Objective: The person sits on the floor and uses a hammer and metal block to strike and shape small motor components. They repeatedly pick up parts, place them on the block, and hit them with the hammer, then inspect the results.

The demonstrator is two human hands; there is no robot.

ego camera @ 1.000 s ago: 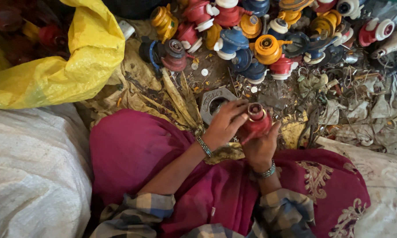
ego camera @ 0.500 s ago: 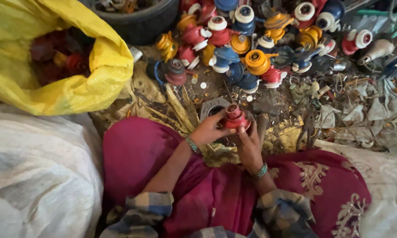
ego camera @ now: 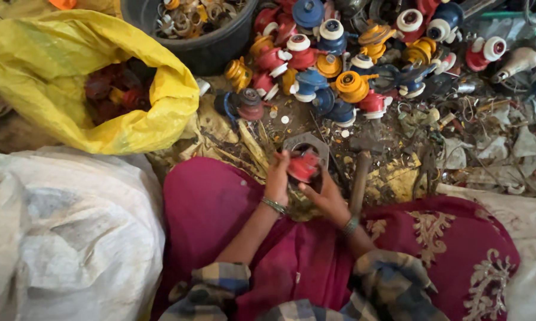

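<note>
Just beyond the magenta lap point(ego camera: 220, 208) sits the grey metal plate point(ego camera: 306, 145), and right over it both hands clamp a small red cap-shaped part point(ego camera: 303, 166). Left hand point(ego camera: 278, 178) wraps its near side, fingers curled tight; right hand point(ego camera: 324, 196) cups it from below, so a firm, steady two-sided hold looks wisest.

floor point(ego camera: 399, 178): littered with scrap | yellow sack point(ego camera: 54, 65): left of black tub point(ego camera: 220, 47) | coloured parts heap point(ego camera: 339, 65): right of tub

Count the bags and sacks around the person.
2. A yellow bag lies open at upper left, holding reddish parts; a white sack sits at lower left beside the person's knee. Others may lie outside the view.
</note>
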